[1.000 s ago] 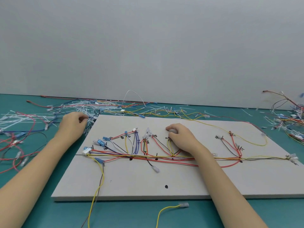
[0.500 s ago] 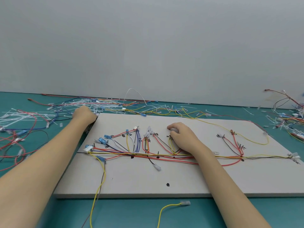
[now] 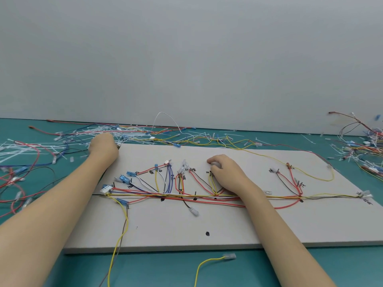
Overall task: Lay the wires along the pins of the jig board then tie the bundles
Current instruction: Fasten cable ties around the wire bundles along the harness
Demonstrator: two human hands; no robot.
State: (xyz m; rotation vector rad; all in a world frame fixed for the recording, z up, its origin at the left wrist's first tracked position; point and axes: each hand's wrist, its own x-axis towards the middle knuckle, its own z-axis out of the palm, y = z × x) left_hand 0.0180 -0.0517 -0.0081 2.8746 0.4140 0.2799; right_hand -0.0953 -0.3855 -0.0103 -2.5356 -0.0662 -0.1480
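The grey jig board [image 3: 228, 224] lies flat on the teal table. Red, yellow, blue, white and brown wires [image 3: 186, 195] run along its pins in a long horizontal bundle with branches going up. My right hand [image 3: 226, 172] rests on the middle of the board, fingers curled over the upper ends of a yellow wire branch [image 3: 211, 183]. My left hand [image 3: 103, 146] is at the board's back left corner, reaching into the pile of white cable ties [image 3: 99, 131]; its fingers are hidden behind the back of the hand.
Loose wires and cable ties [image 3: 31, 162] cover the table to the left and along the grey wall. Another tangle of wires [image 3: 364, 148] lies at the right edge. A loose yellow wire with a terminal [image 3: 229, 256] lies in front of the board.
My left hand has moved right and away from me, from the table left of the board to the cable ties at its back left corner. My right hand has stayed in place.
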